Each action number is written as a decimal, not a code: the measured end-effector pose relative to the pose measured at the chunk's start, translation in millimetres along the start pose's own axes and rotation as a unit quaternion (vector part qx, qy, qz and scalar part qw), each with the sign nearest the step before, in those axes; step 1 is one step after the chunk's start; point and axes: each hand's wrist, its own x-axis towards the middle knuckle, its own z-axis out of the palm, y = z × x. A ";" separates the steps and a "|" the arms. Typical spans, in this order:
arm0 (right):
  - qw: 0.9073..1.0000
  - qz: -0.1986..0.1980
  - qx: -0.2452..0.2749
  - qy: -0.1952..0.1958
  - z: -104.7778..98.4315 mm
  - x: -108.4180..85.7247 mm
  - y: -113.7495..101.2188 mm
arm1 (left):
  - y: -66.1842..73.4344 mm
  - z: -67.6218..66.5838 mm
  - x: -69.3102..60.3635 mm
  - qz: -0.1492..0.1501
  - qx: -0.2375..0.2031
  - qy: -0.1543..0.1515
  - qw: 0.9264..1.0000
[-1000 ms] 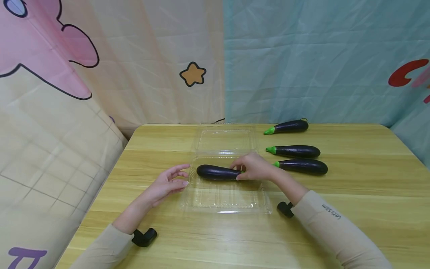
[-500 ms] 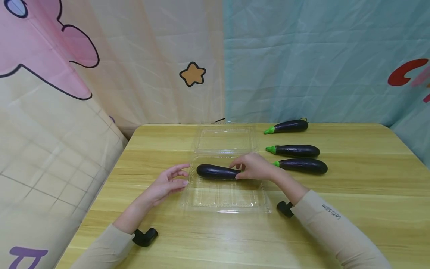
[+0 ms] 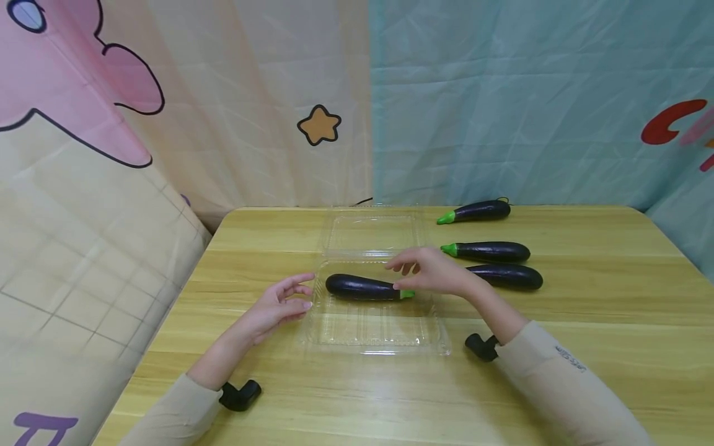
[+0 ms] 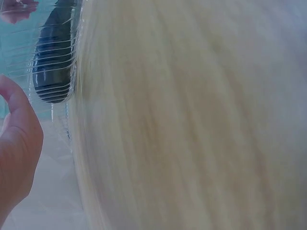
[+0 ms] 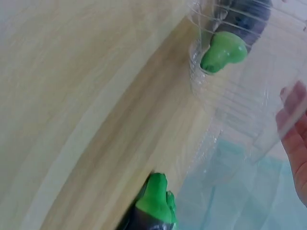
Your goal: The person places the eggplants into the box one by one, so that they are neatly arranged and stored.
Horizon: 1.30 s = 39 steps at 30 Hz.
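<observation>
One dark purple eggplant (image 3: 362,287) lies across the clear plastic container (image 3: 370,331), its green stem pointing right. Just above the stem end hovers my right hand (image 3: 434,271), its fingers loosely bent and holding nothing. In the right wrist view that hand (image 5: 298,143) shows behind the clear container wall. My left hand (image 3: 279,305) is at the container's left edge with relaxed fingers; whether it touches the plastic I cannot tell. Through the ribbed side, the left wrist view shows the rounded end of the eggplant (image 4: 53,62).
The container's clear lid (image 3: 376,232) lies folded open behind it. To the right are three more eggplants: one at the back (image 3: 484,210), one in the middle (image 3: 495,251) and one nearer (image 3: 509,277), its stem hidden by my right hand. Printed curtains (image 3: 485,111) hang behind the table.
My right hand has let go of the eggplant's stem end and moved slightly up and right, uncovering the green stem. The eggplant stays in the container. My left hand has not visibly moved.
</observation>
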 end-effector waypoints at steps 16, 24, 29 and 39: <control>0.996 0.030 0.000 0.082 -25.6 -45.2 10.9 | 1.3 -1.7 -2.2 -0.005 -0.001 0.003 1.000; 0.993 0.036 0.013 0.109 -37.6 -71.0 16.9 | 1.8 -2.0 -2.4 -0.008 0.001 0.000 1.000; 0.990 0.016 0.005 0.141 -45.6 -91.9 27.0 | 2.2 0.0 -1.3 -0.009 0.003 -0.001 1.000; 0.985 0.063 -0.039 0.156 -59.6 -121.0 33.7 | 3.5 1.7 -1.9 -0.006 -0.005 -0.005 1.000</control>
